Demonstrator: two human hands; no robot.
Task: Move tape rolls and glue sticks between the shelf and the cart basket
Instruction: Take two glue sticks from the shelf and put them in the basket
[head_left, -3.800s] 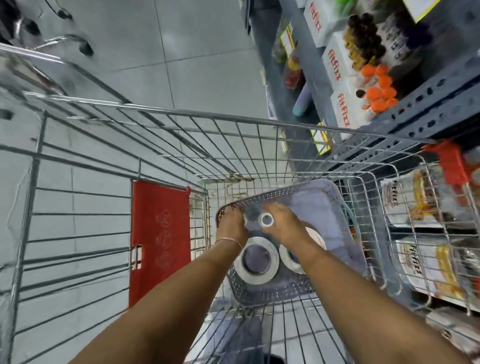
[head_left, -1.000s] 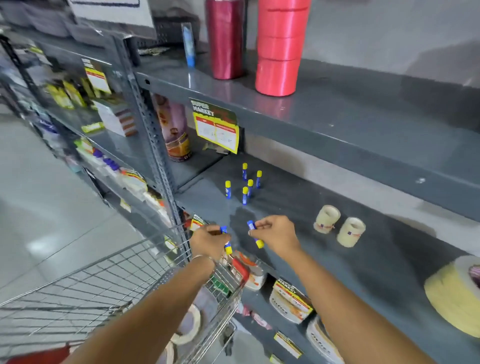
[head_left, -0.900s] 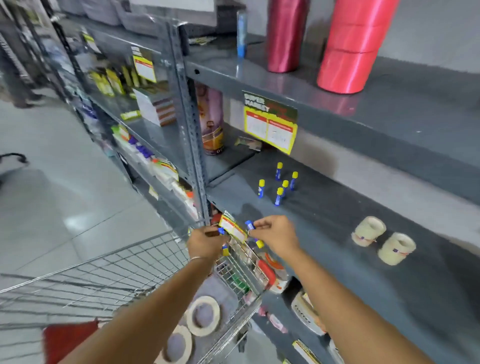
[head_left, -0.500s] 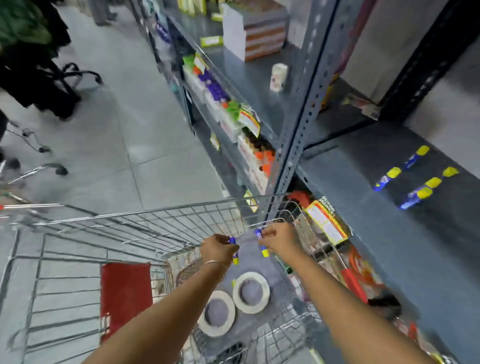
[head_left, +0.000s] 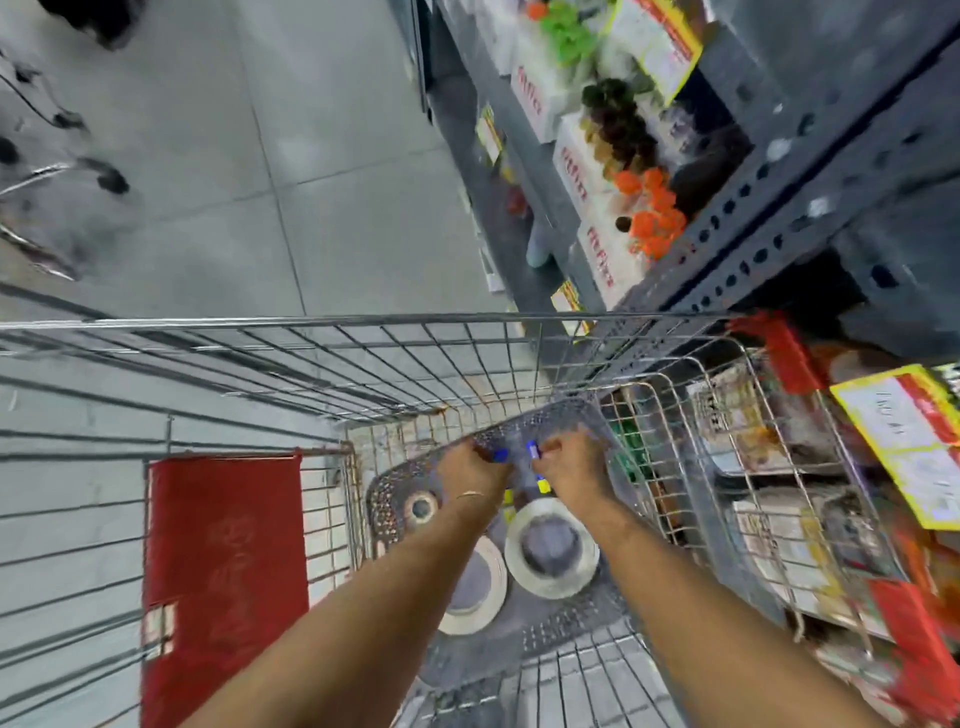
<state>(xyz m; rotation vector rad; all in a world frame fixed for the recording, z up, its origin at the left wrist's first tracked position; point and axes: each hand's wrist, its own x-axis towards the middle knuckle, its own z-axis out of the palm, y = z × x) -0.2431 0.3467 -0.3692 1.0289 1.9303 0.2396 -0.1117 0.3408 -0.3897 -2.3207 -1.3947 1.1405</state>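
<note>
I look straight down into a wire cart (head_left: 363, 332) holding a grey perforated basket (head_left: 566, 410). My left hand (head_left: 470, 467) is closed on a blue and yellow glue stick (head_left: 500, 455). My right hand (head_left: 574, 467) grips another glue stick (head_left: 537, 467), its yellow end pointing down. Both hands hover low over the basket's far half. Two large white tape rolls (head_left: 553, 548) lie flat in the basket, one partly under my left forearm (head_left: 475, 587). A small tape roll (head_left: 420, 509) sits to their left.
A red flap (head_left: 223, 566) hangs on the cart's left inner wall. Grey metal shelving (head_left: 769, 208) with white boxes and orange-capped bottles runs along the right. Packaged goods fill lower shelves beside the cart. Tiled floor lies beyond the cart.
I have turned from the shelf to the cart. Both hands, each carrying a glue stick, have come down from above the cart rim to just over the basket.
</note>
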